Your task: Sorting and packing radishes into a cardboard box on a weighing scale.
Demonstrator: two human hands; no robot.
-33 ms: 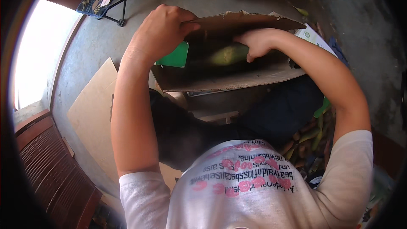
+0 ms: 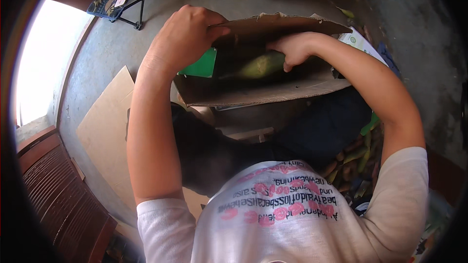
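Observation:
My left hand [image 2: 187,34] is closed on the far rim of a brown cardboard box [image 2: 287,25], thumb inside and fingers over the edge. Inside the box's dark opening, my right hand [image 2: 298,49] grips the right end of a green, tapering vegetable, apparently an ear of corn in its husk [image 2: 261,65]. Its other end points left into shadow. Some of my right fingers are hidden behind it. A bright green panel [image 2: 202,63] shows at the box's left end, below my left wrist. The bottom of the box is too dark to make out.
A flat cardboard sheet [image 2: 105,134] lies on the floor at left. Long green and brown pieces [image 2: 358,153] are heaped by my right side. A folding stool [image 2: 129,0] stands far left, near a bright doorway. A white printed box [image 2: 363,44] sits beyond my right forearm.
The green ear has shifted slightly in my right hand and looks sharper, less smeared by motion. My left hand keeps its hold on the box rim.

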